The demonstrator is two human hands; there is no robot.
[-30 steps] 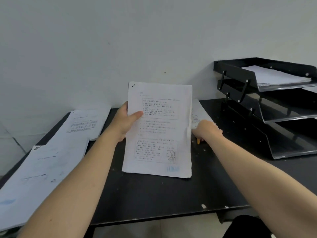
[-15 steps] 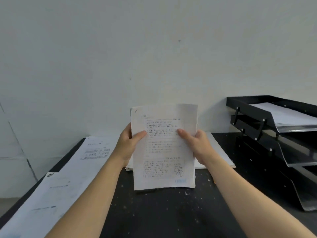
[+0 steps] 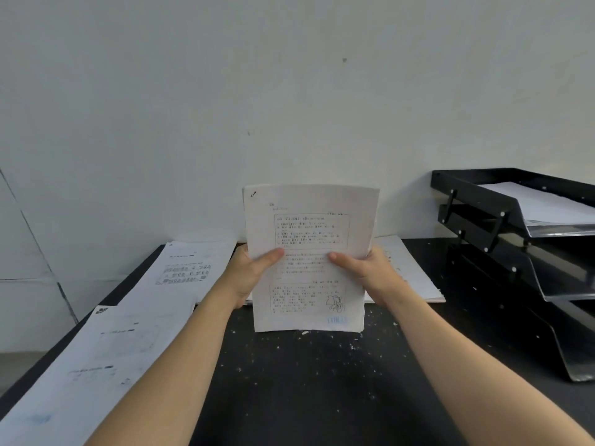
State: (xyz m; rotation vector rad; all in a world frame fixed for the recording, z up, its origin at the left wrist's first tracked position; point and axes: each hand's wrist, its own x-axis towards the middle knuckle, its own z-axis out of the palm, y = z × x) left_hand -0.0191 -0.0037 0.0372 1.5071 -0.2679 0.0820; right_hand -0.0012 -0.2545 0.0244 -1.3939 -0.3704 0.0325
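- Two grips clasp one printed paper sheaf [image 3: 309,226]: the left grip [image 3: 249,273] pinches its 9 o'clock edge and the right grip [image 3: 370,272] its 3 o'clock edge, thumbs on the front.
- The sheaf stands upright over the middle of the black tabletop [image 3: 306,381]; I cannot tell whether its lower edge touches.
- A flat paper stack [image 3: 409,268] lies just behind it.
- Loose sheets [image 3: 180,268] lie at 9 o'clock.
- A black tray rack [image 3: 515,252], with paper in its top tier, stands at 3 o'clock.
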